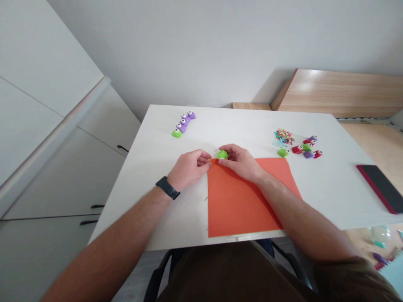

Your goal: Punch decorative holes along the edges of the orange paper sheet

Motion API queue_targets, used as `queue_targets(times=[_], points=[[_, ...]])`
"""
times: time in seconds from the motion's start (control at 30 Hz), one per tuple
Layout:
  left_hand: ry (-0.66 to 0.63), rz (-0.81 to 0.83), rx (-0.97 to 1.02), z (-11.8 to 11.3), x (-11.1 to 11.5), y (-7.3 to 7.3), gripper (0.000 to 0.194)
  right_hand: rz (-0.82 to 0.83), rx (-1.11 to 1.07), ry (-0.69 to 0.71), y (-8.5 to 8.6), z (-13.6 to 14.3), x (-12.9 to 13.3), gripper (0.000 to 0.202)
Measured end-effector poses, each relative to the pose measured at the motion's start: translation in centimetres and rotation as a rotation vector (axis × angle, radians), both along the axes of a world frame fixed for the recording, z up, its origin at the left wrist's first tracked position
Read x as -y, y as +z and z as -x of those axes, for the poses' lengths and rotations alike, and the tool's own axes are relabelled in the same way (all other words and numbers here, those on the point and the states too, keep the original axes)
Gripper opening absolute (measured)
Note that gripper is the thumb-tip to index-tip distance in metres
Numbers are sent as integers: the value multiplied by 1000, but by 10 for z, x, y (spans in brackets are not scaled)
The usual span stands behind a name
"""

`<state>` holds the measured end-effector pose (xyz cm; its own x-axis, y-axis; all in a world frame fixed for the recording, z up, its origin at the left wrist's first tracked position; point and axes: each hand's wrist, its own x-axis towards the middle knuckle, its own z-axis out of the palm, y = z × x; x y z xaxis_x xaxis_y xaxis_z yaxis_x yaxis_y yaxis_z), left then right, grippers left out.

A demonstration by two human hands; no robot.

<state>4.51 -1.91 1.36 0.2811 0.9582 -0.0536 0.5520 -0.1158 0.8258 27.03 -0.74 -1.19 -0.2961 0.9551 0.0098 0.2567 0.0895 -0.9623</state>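
Observation:
A small green toy with a rounded, lumpy shape [222,154] is held between the thumb and fingers of my right hand [238,162], just over the top edge of an orange sheet [242,205]. Part of the toy is hidden by the fingers. My left hand [192,167], with a dark watch on its wrist, hovers or rests by the sheet's top left corner. Its fingers are loosely curled, a gap shows between thumb and forefinger, and nothing is seen in it.
A row of purple toys with eyes [183,121] ends in a green one [176,133] at the back left. Toward the right lie a pile of tiny colourful pieces [284,136] and several red, green and purple eyed toys [307,147]. A black-and-red flat object [380,188] sits at the right edge.

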Motion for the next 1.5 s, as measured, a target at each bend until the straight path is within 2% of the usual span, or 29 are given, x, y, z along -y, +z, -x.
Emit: queue_targets(times=[0.27,0.6,0.87,1.2,1.3,1.5], points=[[-40,-74,-11,-1,4,1,20,-17,-6,-5,-1,1,0,44],[-47,-82,-35,-2,3,3,13,-16,14,-2,0,1,1,44],[-34,-200,-235,-1,0,5,15,-25,43,-7,7,1,3,44],[-71,-56,-118,0,0,3,19,-31,71,56,14,1,7,46],[-60,-30,-89,0,-1,2,20,-101,150,76,23,0,5,46],[-56,-21,-47,2,-3,-3,22,-273,396,158,52,3,-3,40]])
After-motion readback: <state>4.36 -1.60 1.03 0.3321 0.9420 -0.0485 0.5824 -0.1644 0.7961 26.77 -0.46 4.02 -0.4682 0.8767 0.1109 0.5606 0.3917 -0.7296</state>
